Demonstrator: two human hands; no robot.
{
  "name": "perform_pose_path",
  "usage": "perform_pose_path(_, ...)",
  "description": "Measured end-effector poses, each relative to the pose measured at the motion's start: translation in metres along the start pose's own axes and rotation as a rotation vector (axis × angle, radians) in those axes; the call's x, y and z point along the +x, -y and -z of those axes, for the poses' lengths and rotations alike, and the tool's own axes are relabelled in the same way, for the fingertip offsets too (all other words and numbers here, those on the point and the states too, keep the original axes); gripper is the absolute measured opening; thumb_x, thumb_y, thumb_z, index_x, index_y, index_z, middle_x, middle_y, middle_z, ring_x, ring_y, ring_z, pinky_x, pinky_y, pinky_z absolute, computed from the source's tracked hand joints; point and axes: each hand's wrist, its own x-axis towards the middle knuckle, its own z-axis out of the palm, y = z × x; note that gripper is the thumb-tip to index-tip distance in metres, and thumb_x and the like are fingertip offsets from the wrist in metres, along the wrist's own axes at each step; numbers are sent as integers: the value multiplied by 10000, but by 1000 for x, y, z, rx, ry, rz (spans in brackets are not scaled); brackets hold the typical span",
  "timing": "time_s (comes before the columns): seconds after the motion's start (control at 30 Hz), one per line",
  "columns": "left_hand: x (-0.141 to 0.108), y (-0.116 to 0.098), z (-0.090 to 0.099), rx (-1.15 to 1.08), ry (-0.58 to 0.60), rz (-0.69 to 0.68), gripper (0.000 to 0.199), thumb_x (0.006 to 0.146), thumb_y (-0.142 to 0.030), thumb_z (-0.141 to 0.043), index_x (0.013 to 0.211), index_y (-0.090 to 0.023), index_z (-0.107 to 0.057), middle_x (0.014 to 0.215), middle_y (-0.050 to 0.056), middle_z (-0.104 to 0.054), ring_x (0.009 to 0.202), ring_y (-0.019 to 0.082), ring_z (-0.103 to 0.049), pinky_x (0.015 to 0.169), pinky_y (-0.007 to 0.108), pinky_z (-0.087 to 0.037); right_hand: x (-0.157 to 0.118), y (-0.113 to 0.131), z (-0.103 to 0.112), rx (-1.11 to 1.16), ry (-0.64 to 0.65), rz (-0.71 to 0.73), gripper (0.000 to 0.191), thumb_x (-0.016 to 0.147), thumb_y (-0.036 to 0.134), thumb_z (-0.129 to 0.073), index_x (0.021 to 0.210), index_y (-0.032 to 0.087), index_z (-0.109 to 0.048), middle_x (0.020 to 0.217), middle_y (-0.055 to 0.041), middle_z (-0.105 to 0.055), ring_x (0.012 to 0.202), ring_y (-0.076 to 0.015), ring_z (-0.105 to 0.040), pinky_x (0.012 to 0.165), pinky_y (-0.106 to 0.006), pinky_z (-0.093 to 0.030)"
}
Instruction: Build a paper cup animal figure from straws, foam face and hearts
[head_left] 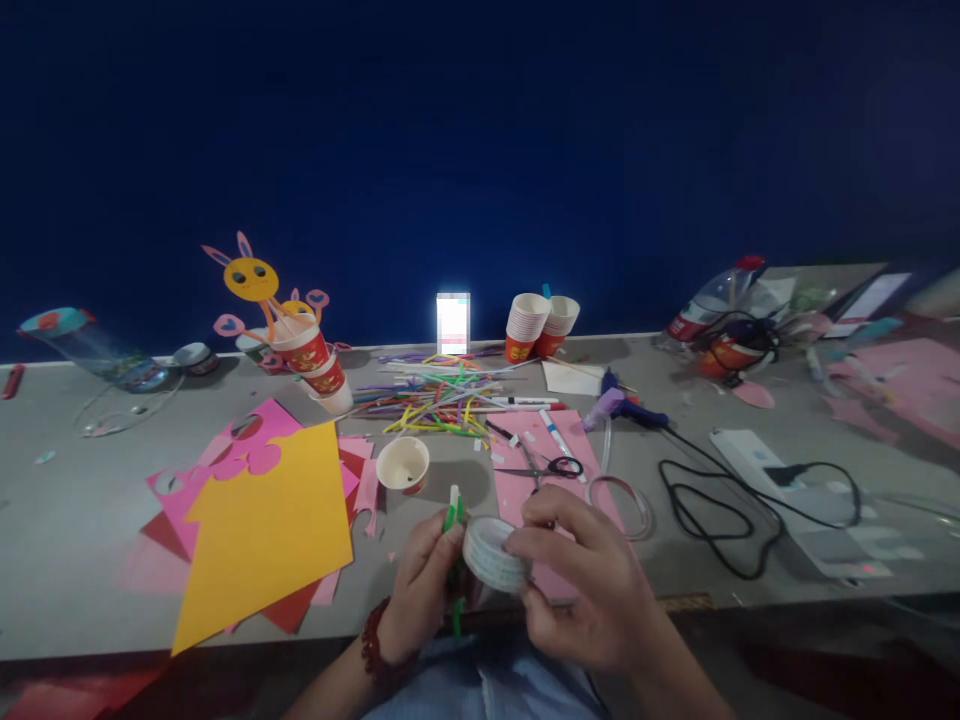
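Note:
My left hand (424, 575) is closed around a bundle of green strips (455, 512) with a white tip sticking up. A roll of clear tape (495, 553) is in my right hand (589, 575), its fingers pinching the roll's near right side. The roll touches or nearly touches the green strips; I cannot tell which. Just beyond my left hand stands a paper cup (403, 466) with a small dark bit inside. Past my right hand, black-handled scissors (564, 467) lie on pink paper (510, 440) beside a white and blue marker (556, 438).
Yellow paper (277, 540) tops a pile of coloured sheets on the left. Stacked red cups (326, 375) hold a paper bunny figure (251, 278). Behind are pipe cleaners (442, 400), a bright phone (453, 322) and cup stacks (526, 325). A blue glue gun (634, 408) and power strip (787, 500) lie right.

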Motion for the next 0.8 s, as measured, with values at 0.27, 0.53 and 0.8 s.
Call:
perform_pose_path(0.27, 5, -10, -10, -278, 77, 110, 445, 936, -550, -478, 706, -172, -529, 402, -37, -499, 337, 80, -382, 377, 197, -245, 2, -12, -2, -42, 30, -40, 372, 678, 94, -504, 1016, 227, -587, 995, -82, -625, 931, -239, -615, 763, -333, -512)
perform_pose_path(0.53, 4, -9, -8, -278, 144, 141, 379, 933, -502, -451, 745, -183, -531, 419, -38, -522, 318, 81, -354, 348, 186, -223, 2, -16, -13, 129, 129, -160, 129, 912, 339, -589, 919, 211, -573, 1020, -87, -602, 954, -245, -571, 810, -363, -463)
perform_pose_path(0.8, 3, -5, -6, -268, 165, 124, 362, 926, -484, -457, 738, -184, -531, 429, -49, -485, 333, 83, -373, 349, 183, -241, 3, -18, -15, 95, 97, -122, 329, 959, 508, -537, 826, 208, -532, 912, -58, -585, 827, -207, -552, 703, -314, -423)
